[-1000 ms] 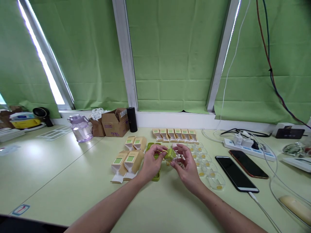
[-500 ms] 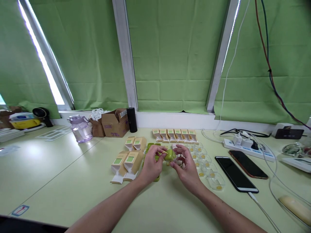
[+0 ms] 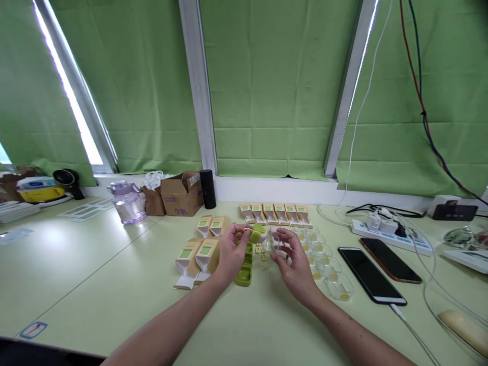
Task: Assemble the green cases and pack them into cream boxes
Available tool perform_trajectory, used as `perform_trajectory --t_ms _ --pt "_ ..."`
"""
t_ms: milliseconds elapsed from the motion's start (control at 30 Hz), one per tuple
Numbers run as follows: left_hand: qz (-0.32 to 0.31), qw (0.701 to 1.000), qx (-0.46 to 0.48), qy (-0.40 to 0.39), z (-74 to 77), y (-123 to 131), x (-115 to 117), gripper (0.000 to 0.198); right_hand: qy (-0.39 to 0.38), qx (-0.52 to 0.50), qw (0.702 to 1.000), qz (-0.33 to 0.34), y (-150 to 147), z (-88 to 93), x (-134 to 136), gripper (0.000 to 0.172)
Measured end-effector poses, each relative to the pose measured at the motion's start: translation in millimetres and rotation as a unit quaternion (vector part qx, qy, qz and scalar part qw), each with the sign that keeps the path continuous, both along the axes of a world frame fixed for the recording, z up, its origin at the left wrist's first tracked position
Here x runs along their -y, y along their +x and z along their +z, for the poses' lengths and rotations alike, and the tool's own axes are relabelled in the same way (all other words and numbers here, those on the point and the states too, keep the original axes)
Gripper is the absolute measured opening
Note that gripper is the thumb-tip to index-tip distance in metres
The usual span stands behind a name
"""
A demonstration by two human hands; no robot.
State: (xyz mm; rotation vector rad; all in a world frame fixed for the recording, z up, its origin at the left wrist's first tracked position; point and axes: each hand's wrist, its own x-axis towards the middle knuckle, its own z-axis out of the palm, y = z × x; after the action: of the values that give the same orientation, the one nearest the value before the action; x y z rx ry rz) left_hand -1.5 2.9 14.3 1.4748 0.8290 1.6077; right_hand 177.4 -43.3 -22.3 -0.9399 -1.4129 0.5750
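My left hand (image 3: 233,250) pinches a small green cap (image 3: 258,233) by its side. Just to the right, my right hand (image 3: 292,252) has its fingers round a small clear container (image 3: 271,243). A gap too small to judge separates cap and container. Below the left fingers lies a column of green trays or caps (image 3: 244,276), partly hidden by the hand. Small yellow pieces (image 3: 263,257) lie between the hands. Clear containers with yellow dots (image 3: 339,287) stand in rows beside my right hand. Open cardboard boxes with green labels (image 3: 206,254) stand left of my left hand.
More small boxes (image 3: 280,213) line the back. Two phones (image 3: 371,274) (image 3: 391,259), a power strip (image 3: 391,236) and cables are at the right. A purple jug (image 3: 128,203), a carton (image 3: 181,195) and a black cylinder (image 3: 207,189) stand at the back left.
My left hand has moved slightly left with the green cap, away from my right hand. The clear container and the green column now show more.
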Motion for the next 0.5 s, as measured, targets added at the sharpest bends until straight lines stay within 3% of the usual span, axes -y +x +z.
perform_trajectory --t_ms 300,400,500 --pt "-0.029 0.978 0.164 -0.128 0.3 0 -14 0.051 0.047 0.038 0.998 -0.018 5 3.4 -2 0.032" --pt "-0.049 0.971 0.190 -0.139 0.7 -1 -15 0.049 0.050 0.043 0.998 -0.023 11 17.8 -1 0.013" --pt "-0.066 0.965 0.206 -0.150 0.6 -1 -17 0.042 0.037 0.045 0.998 -0.032 21 40.9 2 0.004"
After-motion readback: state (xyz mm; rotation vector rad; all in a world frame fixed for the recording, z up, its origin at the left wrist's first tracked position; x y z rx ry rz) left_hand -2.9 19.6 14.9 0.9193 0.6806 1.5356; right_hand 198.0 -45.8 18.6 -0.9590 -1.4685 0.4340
